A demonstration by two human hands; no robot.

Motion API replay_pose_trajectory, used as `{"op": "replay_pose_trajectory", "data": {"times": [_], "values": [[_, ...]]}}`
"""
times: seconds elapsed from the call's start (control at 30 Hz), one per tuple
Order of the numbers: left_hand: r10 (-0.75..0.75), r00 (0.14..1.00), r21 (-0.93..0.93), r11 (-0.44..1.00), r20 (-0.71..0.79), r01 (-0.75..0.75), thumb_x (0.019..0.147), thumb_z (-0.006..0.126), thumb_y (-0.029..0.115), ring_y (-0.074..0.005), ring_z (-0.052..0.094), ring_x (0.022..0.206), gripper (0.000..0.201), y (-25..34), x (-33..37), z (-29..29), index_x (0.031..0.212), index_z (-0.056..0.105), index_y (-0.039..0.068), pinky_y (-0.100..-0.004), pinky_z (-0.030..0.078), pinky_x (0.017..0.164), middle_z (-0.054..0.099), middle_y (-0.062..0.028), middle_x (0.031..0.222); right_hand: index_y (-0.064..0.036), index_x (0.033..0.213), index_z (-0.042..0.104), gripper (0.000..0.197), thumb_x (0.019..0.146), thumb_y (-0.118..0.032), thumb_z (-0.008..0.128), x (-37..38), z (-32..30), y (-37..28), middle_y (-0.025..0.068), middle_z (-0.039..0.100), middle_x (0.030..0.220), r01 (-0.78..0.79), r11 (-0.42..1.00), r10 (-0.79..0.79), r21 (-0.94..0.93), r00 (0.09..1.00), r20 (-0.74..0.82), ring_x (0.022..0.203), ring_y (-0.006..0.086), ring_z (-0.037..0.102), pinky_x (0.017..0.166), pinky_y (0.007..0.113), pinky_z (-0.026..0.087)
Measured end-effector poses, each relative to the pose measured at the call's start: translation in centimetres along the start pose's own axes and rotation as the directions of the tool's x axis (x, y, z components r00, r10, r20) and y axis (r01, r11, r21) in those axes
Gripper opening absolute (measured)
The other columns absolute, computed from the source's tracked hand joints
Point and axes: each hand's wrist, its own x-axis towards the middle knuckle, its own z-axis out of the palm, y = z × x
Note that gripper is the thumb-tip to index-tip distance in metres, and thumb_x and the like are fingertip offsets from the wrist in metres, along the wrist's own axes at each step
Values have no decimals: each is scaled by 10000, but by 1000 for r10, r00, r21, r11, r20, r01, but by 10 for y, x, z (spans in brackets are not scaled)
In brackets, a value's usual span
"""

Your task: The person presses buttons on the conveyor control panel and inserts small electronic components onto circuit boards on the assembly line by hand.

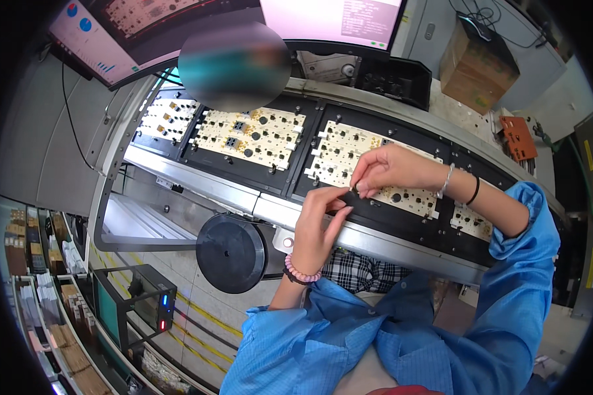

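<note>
A cream circuit board with small black parts lies in a black carrier frame in front of me. My right hand is over the board's near left part, thumb and index finger pinched together at its near edge. Whatever lies between those fingertips is too small to make out. My left hand comes over the near metal rail, its index fingertip close to the right fingertips at the same edge. Its thumb stands apart from the index finger, and no held object shows there.
Further boards sit in carriers along the line to the left, and another board is partly under my right forearm. Beyond are monitors, a black bin and a cardboard box. A black round stool stands nearer, at left.
</note>
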Motion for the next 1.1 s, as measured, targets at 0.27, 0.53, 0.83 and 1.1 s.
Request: {"op": "replay_pose_trajectory", "data": {"times": [0.27,0.53,0.83,1.1], "values": [[-67,994,-102,992,85,75,866,677,-50,-172,693,896,244,-8,-5,-10,1104,633,-17,-279,561,784,651,-103,1041,35,1086,604,173,923,-23,617,1,18,2,101,705,933,25,999,-25,-30,1000,9,875,133,701,791,234,558],[-77,995,-139,987,63,85,879,657,-49,-164,669,882,267,-6,7,-13,1140,606,-21,-268,537,773,589,-96,1007,25,1073,601,188,916,-51,669,14,17,-4,88,700,937,19,1000,-19,-18,1000,8,855,113,688,773,233,563],[-94,995,-222,970,18,95,900,691,65,-148,645,857,219,-15,-6,-31,1103,628,11,-266,523,749,618,-80,975,39,1122,575,214,917,23,633,24,35,-20,104,670,983,-76,996,74,-40,996,-45,904,141,682,783,258,580],[-79,997,-320,944,-3,74,927,683,146,-136,665,827,171,-22,-12,-35,1018,597,29,-265,527,711,647,-60,916,17,1053,591,134,931,-13,640,16,58,-35,70,687,947,-28,955,-1,-294,995,-97,851,103,675,740,244,582]]}}
